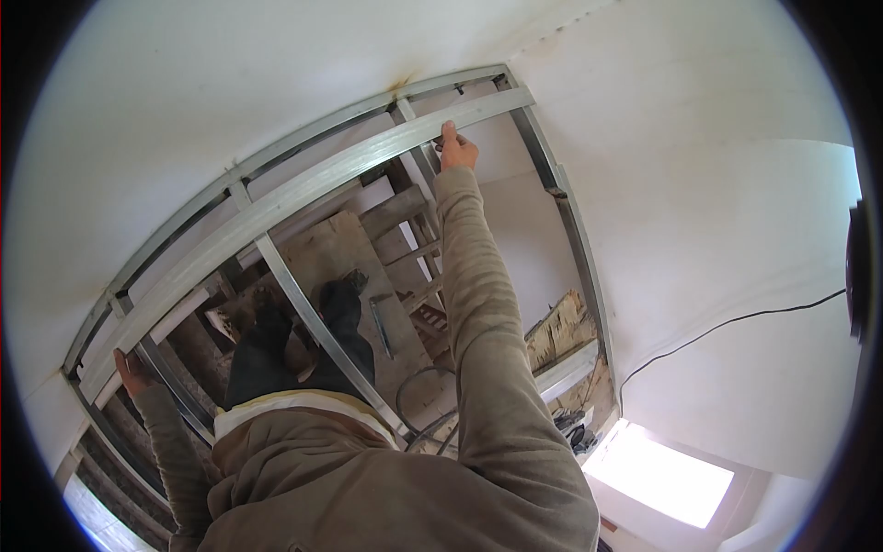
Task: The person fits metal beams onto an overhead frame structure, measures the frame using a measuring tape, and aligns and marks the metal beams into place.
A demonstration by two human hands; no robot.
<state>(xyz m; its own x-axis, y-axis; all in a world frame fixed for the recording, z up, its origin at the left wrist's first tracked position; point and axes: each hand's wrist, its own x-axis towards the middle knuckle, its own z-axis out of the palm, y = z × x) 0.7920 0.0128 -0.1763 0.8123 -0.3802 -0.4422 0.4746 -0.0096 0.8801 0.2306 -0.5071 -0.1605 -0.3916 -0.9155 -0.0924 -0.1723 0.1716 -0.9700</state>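
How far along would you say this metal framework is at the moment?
The outer rail, side rail and a crosspiece already look in place. In hand is the long metal strip, pinched by the right hand, with the left hand at its other end. Probably left: settling and fixing that strip; whether it is fastened cannot be seen. The gaps between members are uncovered.

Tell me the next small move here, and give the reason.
Probably ease the long metal channel toward the outer track, right hand and left hand together: both are at the channel, toward opposite ends, and a gap shows between channel and track.
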